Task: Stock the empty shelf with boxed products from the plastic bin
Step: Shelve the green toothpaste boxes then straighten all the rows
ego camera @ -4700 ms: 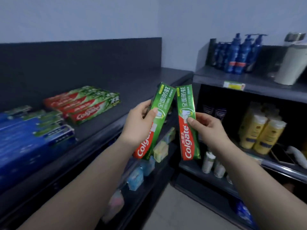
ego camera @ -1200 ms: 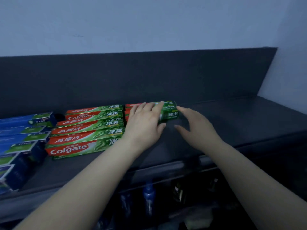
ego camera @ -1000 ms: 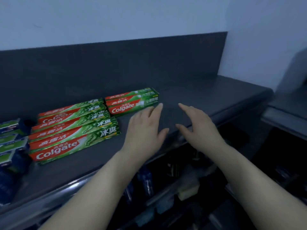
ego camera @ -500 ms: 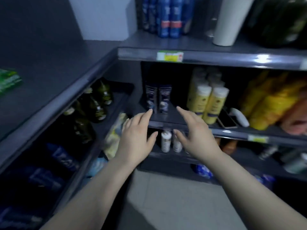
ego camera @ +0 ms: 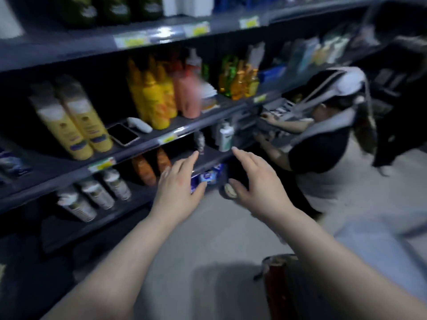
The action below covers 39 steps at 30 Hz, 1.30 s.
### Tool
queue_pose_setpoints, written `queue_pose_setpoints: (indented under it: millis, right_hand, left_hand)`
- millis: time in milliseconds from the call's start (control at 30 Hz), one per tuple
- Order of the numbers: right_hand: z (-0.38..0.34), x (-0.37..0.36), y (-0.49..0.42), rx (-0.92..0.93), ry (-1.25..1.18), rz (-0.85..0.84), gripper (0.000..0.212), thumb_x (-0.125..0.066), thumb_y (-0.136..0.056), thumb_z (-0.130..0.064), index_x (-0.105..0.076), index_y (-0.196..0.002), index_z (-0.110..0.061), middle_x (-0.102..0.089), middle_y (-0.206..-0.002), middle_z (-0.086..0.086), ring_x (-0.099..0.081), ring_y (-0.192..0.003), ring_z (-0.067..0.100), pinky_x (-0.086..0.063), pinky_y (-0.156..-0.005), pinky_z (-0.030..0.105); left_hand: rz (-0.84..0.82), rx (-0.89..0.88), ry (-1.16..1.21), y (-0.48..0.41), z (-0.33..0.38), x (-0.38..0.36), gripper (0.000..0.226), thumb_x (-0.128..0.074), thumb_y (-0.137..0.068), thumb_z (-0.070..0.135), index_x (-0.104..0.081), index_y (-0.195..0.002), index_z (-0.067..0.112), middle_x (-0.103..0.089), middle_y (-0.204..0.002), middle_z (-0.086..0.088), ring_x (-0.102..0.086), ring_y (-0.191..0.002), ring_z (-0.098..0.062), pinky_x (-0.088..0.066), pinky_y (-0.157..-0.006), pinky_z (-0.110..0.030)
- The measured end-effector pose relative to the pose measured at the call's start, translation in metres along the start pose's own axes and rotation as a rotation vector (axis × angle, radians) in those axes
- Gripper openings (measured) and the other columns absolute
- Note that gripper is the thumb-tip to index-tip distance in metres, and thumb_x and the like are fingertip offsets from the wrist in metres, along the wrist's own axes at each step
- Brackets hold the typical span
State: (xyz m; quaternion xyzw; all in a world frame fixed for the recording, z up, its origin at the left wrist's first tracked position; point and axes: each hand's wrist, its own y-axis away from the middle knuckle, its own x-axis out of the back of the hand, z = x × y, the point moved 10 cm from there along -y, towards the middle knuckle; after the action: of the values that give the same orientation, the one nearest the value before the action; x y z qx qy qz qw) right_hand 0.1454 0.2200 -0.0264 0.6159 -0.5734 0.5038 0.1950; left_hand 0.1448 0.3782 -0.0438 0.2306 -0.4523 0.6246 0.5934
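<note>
Both hands hover in mid-air over the aisle floor with nothing in them. My left hand point(ego camera: 179, 189) has its fingers straight and spread. My right hand point(ego camera: 258, 183) is beside it, fingers relaxed and apart. The toothpaste boxes and the shelf they lie on are out of view. A pale translucent shape point(ego camera: 379, 241) at the lower right may be the plastic bin, but blur hides its contents. The whole frame is motion-blurred.
A dark shelving unit point(ego camera: 143, 144) full of yellow, orange and pink bottles fills the left and middle. A phone point(ego camera: 122, 134) lies on the middle shelf. A crouching person point(ego camera: 321, 144) works at the shelves on the right. A dark red object point(ego camera: 280, 287) stands near my right forearm.
The view has swung right, away from the toothpaste shelf to the bottle shelves and the aisle. Both hands stay empty and spread in front of me.
</note>
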Motion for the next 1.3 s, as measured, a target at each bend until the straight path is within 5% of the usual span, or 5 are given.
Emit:
queue_pose_setpoints:
  millis: [467, 600, 733, 1033, 1300]
  right_hand:
    - [0.231, 0.139, 0.241, -0.746, 0.191, 0.241, 0.068, -0.065, -0.085, -0.023, -0.035, -0.146, -0.018, -0.049, -0.14, 0.007, -0.045, -0.126, 0.027, -0.035, -0.103, 0.036]
    - [0.261, 0.15, 0.331, -1.062, 0.258, 0.201, 0.072, -0.063, -0.088, -0.029, -0.025, -0.149, -0.025, -0.039, -0.148, 0.004, -0.035, -0.136, 0.025, -0.028, -0.112, 0.04]
    - [0.266, 0.155, 0.409, -1.328, 0.354, 0.131, 0.077, -0.064, -0.086, -0.027, -0.02, -0.15, -0.027, -0.037, -0.149, 0.005, -0.036, -0.135, 0.026, -0.031, -0.111, 0.043]
    - [0.27, 0.135, 0.449, -1.343, 0.435, -0.122, 0.077, -0.057, -0.082, -0.007, -0.025, -0.148, -0.027, -0.029, -0.153, 0.007, -0.025, -0.139, 0.031, -0.025, -0.113, 0.044]
    - [0.309, 0.116, 0.429, -1.086, 0.357, -0.481, 0.062, -0.064, -0.08, -0.023, -0.041, -0.137, -0.035, -0.023, -0.154, 0.004, -0.01, -0.145, 0.031, -0.017, -0.113, 0.047]
  left_hand:
    - [-0.498, -0.533, 0.206, 0.023, 0.269, -0.207, 0.068, -0.056, -0.081, 0.036, -0.038, -0.142, 0.012, -0.053, -0.13, -0.012, -0.05, -0.12, -0.031, -0.039, -0.101, -0.051]
    - [-0.603, -0.719, 0.243, 0.048, 0.313, -0.239, 0.071, -0.043, -0.078, 0.046, -0.044, -0.138, 0.008, -0.056, -0.126, -0.012, -0.052, -0.115, -0.031, -0.041, -0.101, -0.047]
    - [-0.721, -0.889, 0.258, 0.08, 0.354, -0.263, 0.066, -0.053, -0.08, 0.037, -0.044, -0.138, 0.008, -0.055, -0.129, -0.012, -0.051, -0.117, -0.032, -0.036, -0.103, -0.044]
    - [-0.996, -1.085, 0.13, 0.15, 0.411, -0.314, 0.071, -0.06, -0.089, 0.034, -0.024, -0.148, 0.02, -0.042, -0.142, -0.008, -0.04, -0.129, -0.028, -0.03, -0.106, -0.036]
    - [-1.031, -0.907, 0.114, 0.136, 0.401, -0.335, 0.069, -0.06, -0.09, 0.03, -0.025, -0.148, 0.019, -0.043, -0.143, -0.008, -0.041, -0.13, -0.023, -0.031, -0.106, -0.032]
